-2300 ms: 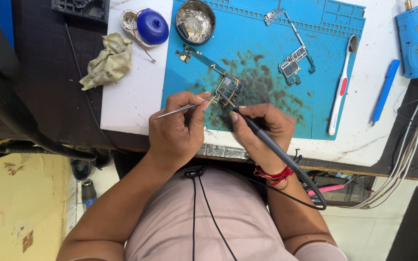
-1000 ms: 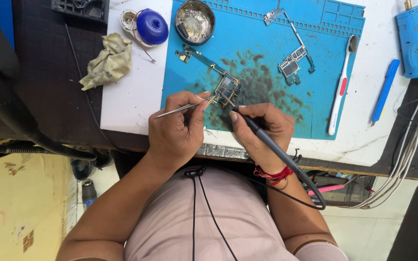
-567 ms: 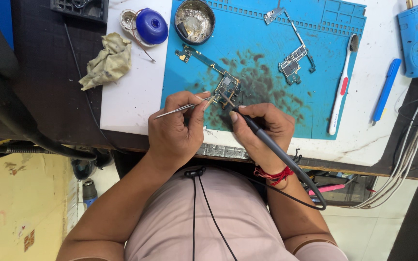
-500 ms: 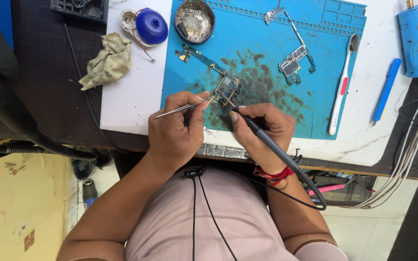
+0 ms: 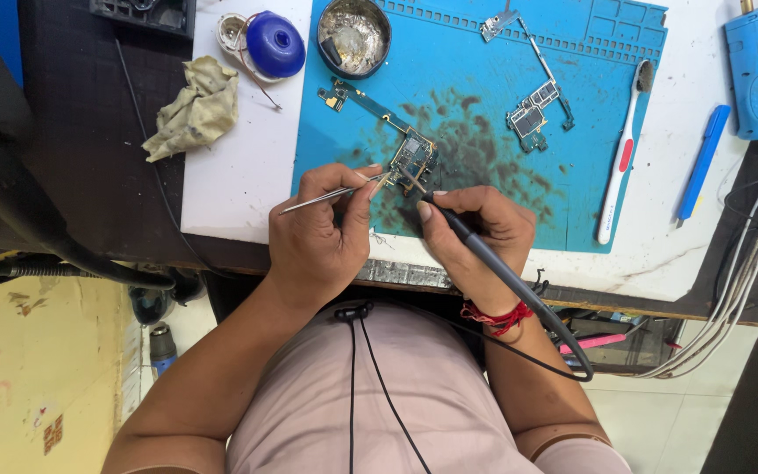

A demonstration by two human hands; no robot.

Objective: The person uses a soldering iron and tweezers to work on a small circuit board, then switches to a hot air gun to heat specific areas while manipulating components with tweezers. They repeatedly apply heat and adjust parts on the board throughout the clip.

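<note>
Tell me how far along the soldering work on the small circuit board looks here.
Midway, it seems. Done: the blue mat is dark with residue around the circuit board, suggesting earlier work. In hand: the left hand holds tweezers to the board while the right hand brings the soldering iron tip to it. Left: a second board lies apart, untouched.

You get bright, even light over the white desk (image 5: 247, 167), with only soft shadows. Focus stays sharp; its far corners bend slightly.
</note>
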